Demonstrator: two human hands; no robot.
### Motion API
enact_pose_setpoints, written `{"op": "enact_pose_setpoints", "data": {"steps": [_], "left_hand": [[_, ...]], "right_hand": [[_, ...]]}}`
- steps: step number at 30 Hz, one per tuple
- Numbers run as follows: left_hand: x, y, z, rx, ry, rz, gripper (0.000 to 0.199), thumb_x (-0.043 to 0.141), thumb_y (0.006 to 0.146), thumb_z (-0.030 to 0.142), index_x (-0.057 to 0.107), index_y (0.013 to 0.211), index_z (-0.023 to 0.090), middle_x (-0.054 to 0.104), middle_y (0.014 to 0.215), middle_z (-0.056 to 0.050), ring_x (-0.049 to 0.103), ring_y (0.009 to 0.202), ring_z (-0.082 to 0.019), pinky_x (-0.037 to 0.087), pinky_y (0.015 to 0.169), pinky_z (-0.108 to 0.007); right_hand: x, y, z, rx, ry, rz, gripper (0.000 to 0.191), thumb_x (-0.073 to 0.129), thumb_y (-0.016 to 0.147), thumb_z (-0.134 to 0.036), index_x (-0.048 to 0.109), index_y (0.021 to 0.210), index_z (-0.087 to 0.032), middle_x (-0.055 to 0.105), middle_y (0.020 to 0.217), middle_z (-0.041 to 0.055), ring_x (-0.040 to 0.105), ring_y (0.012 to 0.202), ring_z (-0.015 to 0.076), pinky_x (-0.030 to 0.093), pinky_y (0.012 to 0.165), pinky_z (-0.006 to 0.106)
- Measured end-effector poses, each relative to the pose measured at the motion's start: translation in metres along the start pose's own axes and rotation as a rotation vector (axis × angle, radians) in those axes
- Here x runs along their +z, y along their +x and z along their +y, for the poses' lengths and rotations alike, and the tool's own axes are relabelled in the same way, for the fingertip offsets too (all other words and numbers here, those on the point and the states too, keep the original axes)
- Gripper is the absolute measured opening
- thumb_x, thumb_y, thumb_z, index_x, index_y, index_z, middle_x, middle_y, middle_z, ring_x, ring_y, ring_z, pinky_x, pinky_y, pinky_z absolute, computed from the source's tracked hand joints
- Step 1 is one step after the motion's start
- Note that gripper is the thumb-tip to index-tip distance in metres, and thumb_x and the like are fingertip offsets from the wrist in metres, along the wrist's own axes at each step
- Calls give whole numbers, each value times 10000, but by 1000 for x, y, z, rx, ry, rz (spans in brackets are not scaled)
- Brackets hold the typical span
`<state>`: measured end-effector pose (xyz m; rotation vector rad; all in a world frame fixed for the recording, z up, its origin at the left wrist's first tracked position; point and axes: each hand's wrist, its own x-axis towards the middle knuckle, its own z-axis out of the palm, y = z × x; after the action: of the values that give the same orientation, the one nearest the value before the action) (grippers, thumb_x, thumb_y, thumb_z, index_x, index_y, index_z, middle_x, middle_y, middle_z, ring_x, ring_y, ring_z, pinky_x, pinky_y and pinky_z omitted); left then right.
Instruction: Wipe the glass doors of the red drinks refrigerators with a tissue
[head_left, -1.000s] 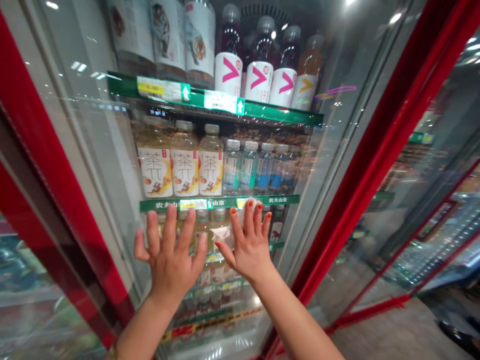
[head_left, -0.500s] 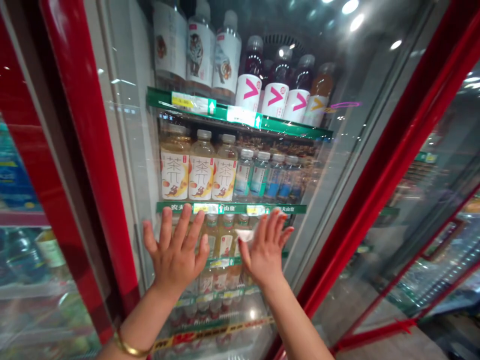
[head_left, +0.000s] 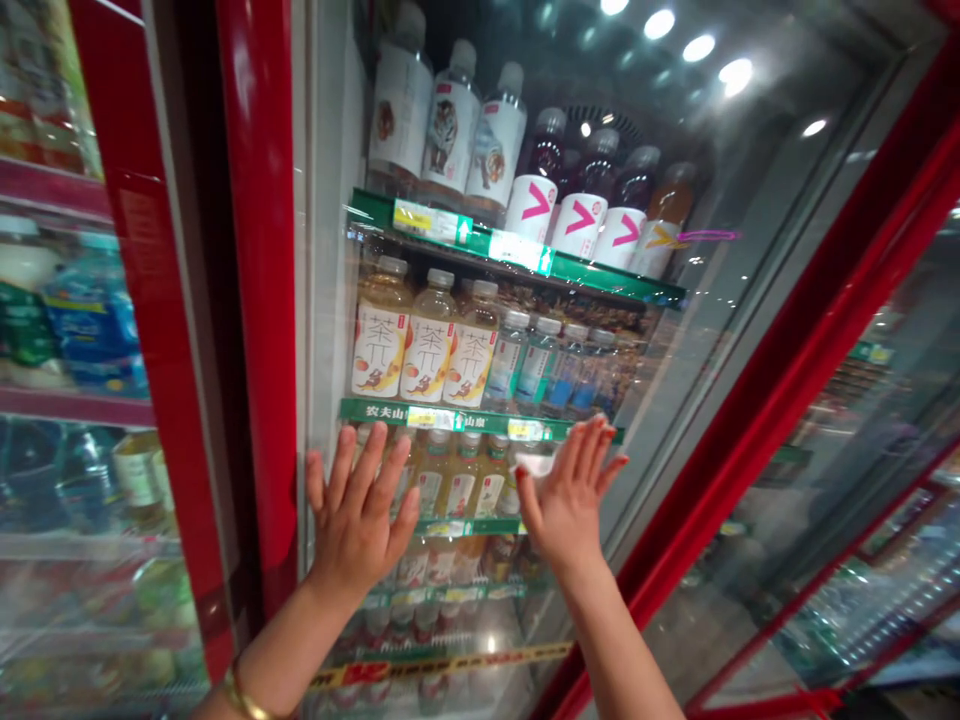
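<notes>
My left hand (head_left: 356, 522) lies flat with spread fingers on the glass door (head_left: 330, 200) of a red-framed drinks cooler, and a gold bangle (head_left: 241, 695) circles that wrist. My right hand (head_left: 570, 505) presses on the same glass, its fingers apart. A small white cloth or tissue (head_left: 534, 463) shows at its fingers, against the glass. Behind the glass, tea bottles (head_left: 427, 345) stand just above my left hand, and water bottles (head_left: 540, 370) stand above my right hand.
Pink-labelled bottles (head_left: 577, 225) fill the shelf above, with a green price strip (head_left: 480, 420) below the tea. The red door frame (head_left: 259, 250) stands left of my hands, and a neighbouring cooler with blue-labelled water bottles (head_left: 90, 320) lies beyond it.
The view has swung left, so the cooler sits further right. My hands have slid apart on the glass, and the white piece has travelled right with my right hand.
</notes>
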<state>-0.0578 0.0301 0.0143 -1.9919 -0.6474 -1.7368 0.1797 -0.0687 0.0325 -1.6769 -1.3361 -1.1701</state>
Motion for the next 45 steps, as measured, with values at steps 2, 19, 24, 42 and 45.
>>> {"op": "enact_pose_setpoints", "data": {"steps": [2,19,24,42,45], "left_hand": [[2,-6,-1,-13,55,12,845,654,1019,262,260,1765,307,252,1817,6,132,1742,-203,29,1452,-466],[8,-13,-3,-14,-52,78,704,493,1091,304,287,1759,220,308,1805,-7,194,1734,-221,86,1443,-488],[9,-17,-7,10,-49,87,723,444,1111,357,228,1767,143,249,1829,-66,190,1735,-236,96,1441,-486],[21,-34,-15,-10,-146,242,818,420,1102,482,90,1789,184,55,1884,-111,81,1756,-284,149,1432,-543],[21,-31,-14,6,-142,241,821,426,1105,474,101,1783,145,53,1885,-122,74,1757,-280,126,1437,-514]], "right_hand": [[-6,34,-2,118,19,66,977,414,1111,-502,-211,1744,-98,-207,1844,235,-153,1732,433,100,1313,848],[-6,93,-40,75,-4,154,989,432,1071,-435,-224,1748,-137,-137,1868,206,-77,1743,433,157,1328,820],[7,38,-84,-457,-22,16,922,454,1045,-440,-20,1796,-190,129,1887,83,15,1763,295,70,1415,647],[-9,53,-81,-564,-22,-49,940,479,1096,-554,26,1784,-100,144,1865,148,-104,1750,280,-51,1418,605],[-14,94,-93,-354,36,22,1035,510,1090,-571,-88,1764,-61,50,1856,241,-91,1740,389,43,1378,750]]}}
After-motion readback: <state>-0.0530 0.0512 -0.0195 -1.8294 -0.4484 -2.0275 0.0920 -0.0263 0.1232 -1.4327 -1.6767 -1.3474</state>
